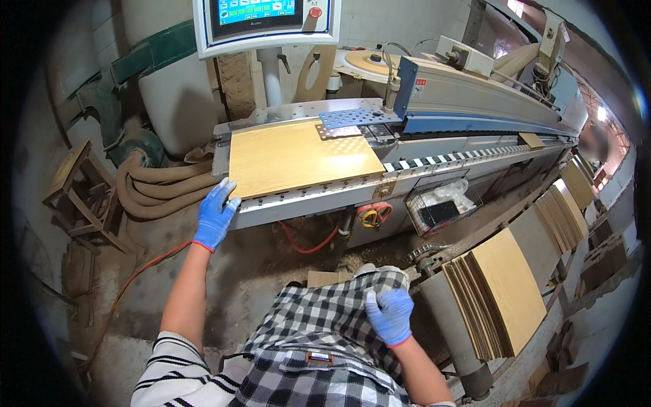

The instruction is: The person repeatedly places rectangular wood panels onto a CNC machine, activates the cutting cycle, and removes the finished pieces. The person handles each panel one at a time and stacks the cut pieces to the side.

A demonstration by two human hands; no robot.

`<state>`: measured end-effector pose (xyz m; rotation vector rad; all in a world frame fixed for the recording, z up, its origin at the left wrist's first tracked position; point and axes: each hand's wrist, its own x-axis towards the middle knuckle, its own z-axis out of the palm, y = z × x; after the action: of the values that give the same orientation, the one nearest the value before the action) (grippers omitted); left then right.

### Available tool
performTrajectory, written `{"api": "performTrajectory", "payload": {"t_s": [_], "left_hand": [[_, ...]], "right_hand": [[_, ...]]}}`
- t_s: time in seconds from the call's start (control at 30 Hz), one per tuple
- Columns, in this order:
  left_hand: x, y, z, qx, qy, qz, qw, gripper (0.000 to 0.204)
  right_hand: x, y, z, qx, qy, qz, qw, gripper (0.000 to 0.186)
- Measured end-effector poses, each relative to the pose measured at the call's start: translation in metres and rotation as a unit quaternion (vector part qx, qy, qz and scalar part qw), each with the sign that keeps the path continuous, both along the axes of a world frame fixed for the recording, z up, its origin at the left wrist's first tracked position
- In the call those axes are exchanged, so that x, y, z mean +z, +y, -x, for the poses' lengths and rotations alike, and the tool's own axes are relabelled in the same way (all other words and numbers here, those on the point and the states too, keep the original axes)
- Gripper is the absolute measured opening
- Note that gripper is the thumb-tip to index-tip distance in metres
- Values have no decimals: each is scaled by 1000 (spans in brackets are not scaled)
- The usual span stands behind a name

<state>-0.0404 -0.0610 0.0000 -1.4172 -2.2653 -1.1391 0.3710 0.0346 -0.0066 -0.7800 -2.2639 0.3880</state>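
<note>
A flat wood-grain panel (298, 156) lies on the infeed end of a long edge-banding machine (475, 108), its far right part under a blue perforated plate (356, 118). My left hand (215, 216), in a blue knitted glove with a red cuff, grips the panel's near left corner, with the thumb by the front edge and the fingers along the left edge. Gloved the same way, my right hand (391, 316) is held in front of my checked apron (305, 325). Its fingers are curled in, and nothing shows in them.
A stack of similar panels (505, 292) rests on a roller conveyor (456, 319) at my right, with more stacks beyond. A control screen (258, 15) stands above the machine. Thick hoses (152, 186) and a wooden stool (85, 190) are at left; a wire basket (444, 207) hangs below the machine.
</note>
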Motion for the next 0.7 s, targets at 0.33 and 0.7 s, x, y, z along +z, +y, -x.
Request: {"api": "performTrajectory", "payload": {"t_s": [0.33,0.7], "left_hand": [[13,44,-25,25,159,55,985,44],[13,131,-71,-86,77,36,993,46]], "right_hand": [[-99,2,-21,-12,-66,21,998,45],[-98,0,-25,-32,-49,51,997,46]]}}
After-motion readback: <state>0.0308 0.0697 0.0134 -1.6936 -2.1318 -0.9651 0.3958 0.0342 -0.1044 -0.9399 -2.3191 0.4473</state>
